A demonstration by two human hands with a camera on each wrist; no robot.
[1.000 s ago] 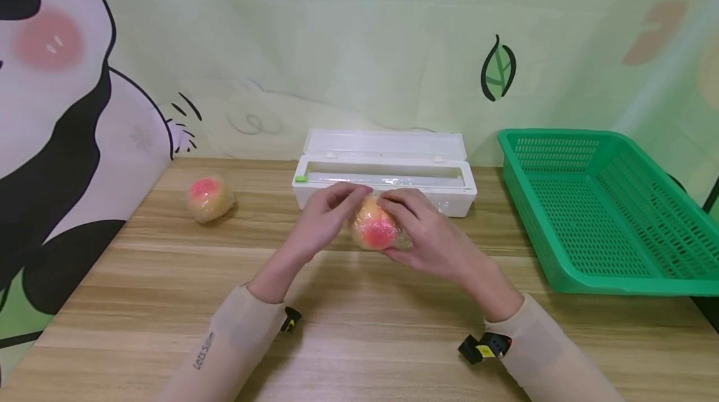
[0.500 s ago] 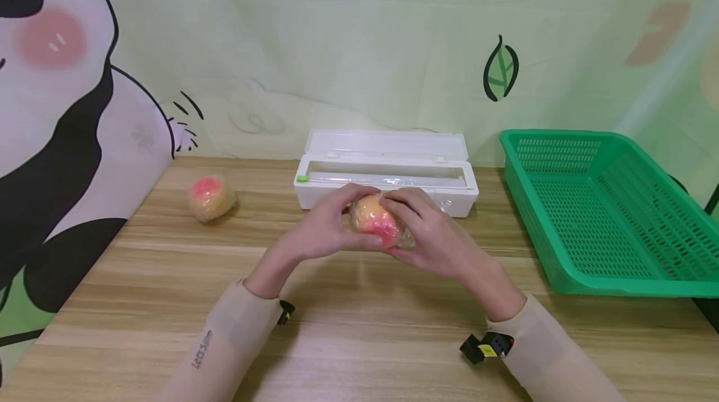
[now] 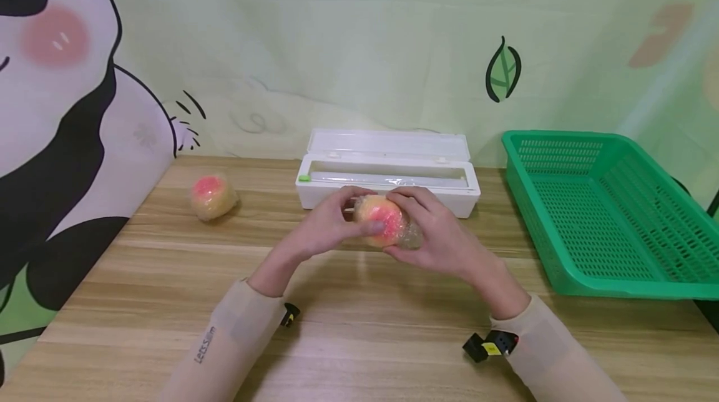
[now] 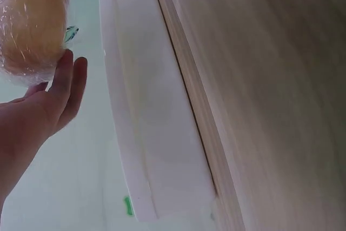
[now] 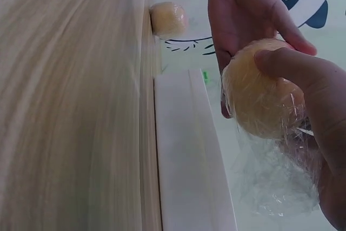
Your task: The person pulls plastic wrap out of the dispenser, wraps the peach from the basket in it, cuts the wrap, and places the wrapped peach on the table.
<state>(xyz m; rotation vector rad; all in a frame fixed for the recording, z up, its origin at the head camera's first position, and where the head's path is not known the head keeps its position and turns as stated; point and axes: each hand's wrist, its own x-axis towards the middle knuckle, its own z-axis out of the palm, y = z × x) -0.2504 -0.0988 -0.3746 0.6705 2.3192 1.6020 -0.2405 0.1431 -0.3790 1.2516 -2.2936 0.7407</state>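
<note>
A yellow-and-pink peach (image 3: 384, 218) wrapped in clear cling film is held above the table between both hands. My left hand (image 3: 322, 227) grips its left side, thumb across the front and fingers behind. On the other side my right hand (image 3: 444, 236) holds the peach, its thumb underneath and fingers on top. Loose cling film (image 5: 275, 179) hangs off the peach beside the right palm in the right wrist view. Just behind the hands stands a white cling film dispenser (image 3: 387, 186) with its lid raised and the roll showing.
Another film-wrapped peach (image 3: 213, 197) sits on the wooden table (image 3: 359, 339) at the back left. A green plastic basket (image 3: 533, 246) stands at the right. Behind the table hangs a printed backdrop (image 3: 337, 46).
My left hand has shifted from the top of the peach to its left side, thumb in front. The peach has turned, its pink patch now facing more upward and right.
</note>
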